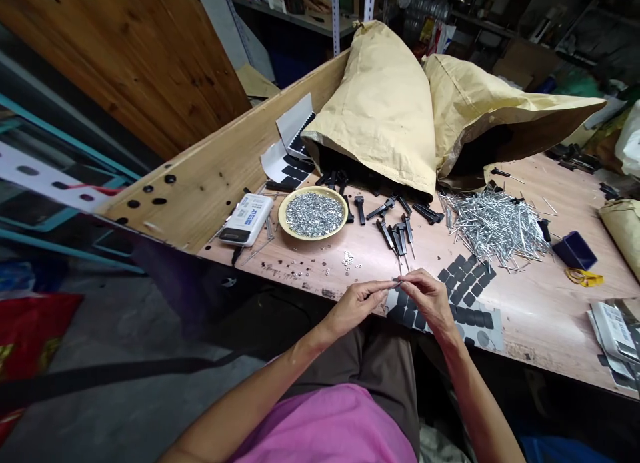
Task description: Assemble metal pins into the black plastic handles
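Observation:
My left hand [361,299] and my right hand [429,299] meet over the table's front edge, fingertips pinched together. Between them is a small black piece [397,280], mostly covered by the fingers; its exact kind is hard to make out. Beneath and beside my right hand lies a backing sheet [493,333] bearing rows of black pads [463,280]. Just beyond my fingers, several black plastic parts with thin metal pins [400,238] lie together. A yellow bowl [287,231] full of small metal nuts or washers stands to the left, with a few loose ones [349,260] nearer my left hand.
A heap of metal pins [500,226] is at right, near a dark blue small box [575,251] and a yellow band [584,277]. Two large paper sacks [385,103] [480,96] stand behind. A white device [247,220] sits left, beside a wooden side board [240,156].

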The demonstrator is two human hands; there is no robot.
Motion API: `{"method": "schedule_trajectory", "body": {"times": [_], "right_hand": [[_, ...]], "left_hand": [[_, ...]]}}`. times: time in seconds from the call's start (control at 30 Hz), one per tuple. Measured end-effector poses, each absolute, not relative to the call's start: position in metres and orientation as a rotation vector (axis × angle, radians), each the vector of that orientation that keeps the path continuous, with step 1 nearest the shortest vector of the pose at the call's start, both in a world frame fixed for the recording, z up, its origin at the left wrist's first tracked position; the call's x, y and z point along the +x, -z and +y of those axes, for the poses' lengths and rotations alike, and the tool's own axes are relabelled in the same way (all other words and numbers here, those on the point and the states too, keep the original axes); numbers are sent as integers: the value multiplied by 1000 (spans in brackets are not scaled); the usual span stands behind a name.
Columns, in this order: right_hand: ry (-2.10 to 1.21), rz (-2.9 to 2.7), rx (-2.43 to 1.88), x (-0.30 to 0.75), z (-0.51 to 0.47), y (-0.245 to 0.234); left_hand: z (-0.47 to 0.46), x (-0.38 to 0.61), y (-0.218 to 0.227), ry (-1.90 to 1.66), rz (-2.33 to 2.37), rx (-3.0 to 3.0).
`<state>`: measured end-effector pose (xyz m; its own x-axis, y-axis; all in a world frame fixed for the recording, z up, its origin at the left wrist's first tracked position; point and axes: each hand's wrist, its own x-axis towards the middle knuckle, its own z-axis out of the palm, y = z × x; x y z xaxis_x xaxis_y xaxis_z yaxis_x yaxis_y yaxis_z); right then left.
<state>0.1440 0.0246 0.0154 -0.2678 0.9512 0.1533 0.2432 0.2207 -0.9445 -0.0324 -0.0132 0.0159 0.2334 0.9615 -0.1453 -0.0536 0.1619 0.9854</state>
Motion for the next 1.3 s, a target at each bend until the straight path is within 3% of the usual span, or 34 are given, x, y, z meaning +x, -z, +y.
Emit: {"method": "schedule_trajectory", "body": {"times": [0.37,0.67,0.87,1.17,1.3], "right_hand": [[-977,-1829,-1099,148,23,-20],[-582,-2170,-1124,152,16,-26],[-80,-2607,-954,157,20,-27],[-338,-2484,-894,161,19,-20],[-412,-2442,-1082,157,14,-13]], "left_hand": [[-11,-34,-13,-879,1011,1142],[-10,-29,-12,-926,1021,1270],[-11,-30,-8,-895,1035,1477],[-14,-27,-1,-732,941,1275],[-13,-26,-1,-811,976,1446]]}}
